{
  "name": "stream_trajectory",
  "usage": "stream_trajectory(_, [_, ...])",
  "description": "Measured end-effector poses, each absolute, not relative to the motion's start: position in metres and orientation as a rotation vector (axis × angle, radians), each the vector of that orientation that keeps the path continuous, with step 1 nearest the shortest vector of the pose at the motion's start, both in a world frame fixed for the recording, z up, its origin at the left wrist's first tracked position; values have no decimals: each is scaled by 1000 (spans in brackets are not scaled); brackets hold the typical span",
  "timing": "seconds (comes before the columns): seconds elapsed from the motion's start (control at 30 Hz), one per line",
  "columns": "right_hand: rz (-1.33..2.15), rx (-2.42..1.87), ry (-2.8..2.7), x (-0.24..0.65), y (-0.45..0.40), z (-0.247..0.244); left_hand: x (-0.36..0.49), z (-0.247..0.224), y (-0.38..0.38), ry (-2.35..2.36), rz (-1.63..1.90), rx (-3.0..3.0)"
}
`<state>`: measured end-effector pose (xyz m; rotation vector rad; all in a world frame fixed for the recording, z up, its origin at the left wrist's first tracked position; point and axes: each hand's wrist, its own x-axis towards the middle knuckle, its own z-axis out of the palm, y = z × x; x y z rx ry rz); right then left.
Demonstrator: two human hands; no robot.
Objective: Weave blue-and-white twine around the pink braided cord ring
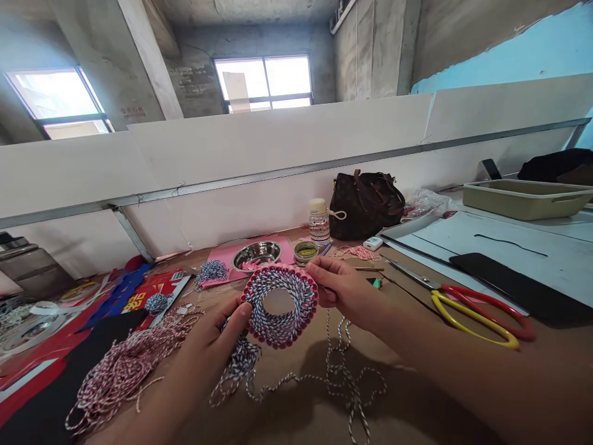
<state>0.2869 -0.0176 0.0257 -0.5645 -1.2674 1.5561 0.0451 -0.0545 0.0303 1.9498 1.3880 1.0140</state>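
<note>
Two bare hands grip a round ring of braided cord (254,303), its scalloped edge pink; the left hand (217,334) closes on the lower side, thumb on top; the right hand (340,290) pinches the right side between fingers and thumb; twisted black-and-white twine (241,364) loops below both hands on the table (296,352); a tangled hank of pink-and-white twine (125,371) lies left of the left hand; scissors (477,315) with looped red and yellow handles lie right of the right hand.
</note>
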Motion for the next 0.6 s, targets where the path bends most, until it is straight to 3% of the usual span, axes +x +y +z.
stream_trajectory(0.43, [1366, -1193, -1437, 296, 18, -2, 24, -14, -2, 1631, 799, 1976])
stream_trajectory(0.6, [1312, -1235, -1547, 305, 26, -5, 7, -7, 2, 1990, 635, 2162])
